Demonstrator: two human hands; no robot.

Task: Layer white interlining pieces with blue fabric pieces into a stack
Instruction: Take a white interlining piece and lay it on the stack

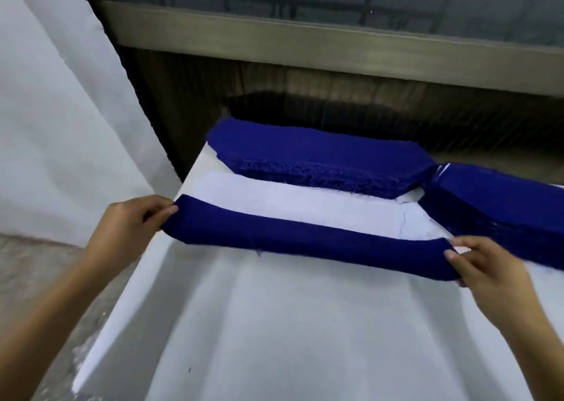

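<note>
White sheeting is covering the table (274, 324), and a dull window frame (305, 40) is running behind it. The left hand (128, 226) and the right hand (485, 266) are each pinching one end of a long blue fabric piece (305, 235), which is sagging between them. It is looking soft, light and limp, so holding both ends and keeping it stretched seems the sound grip. Just beyond the hands a white interlining piece (305, 199) is lying flat, thin and probably easy to shift. Farther beyond, a thick blue stack (320, 156) is sitting, fraying at its edges.
</note>
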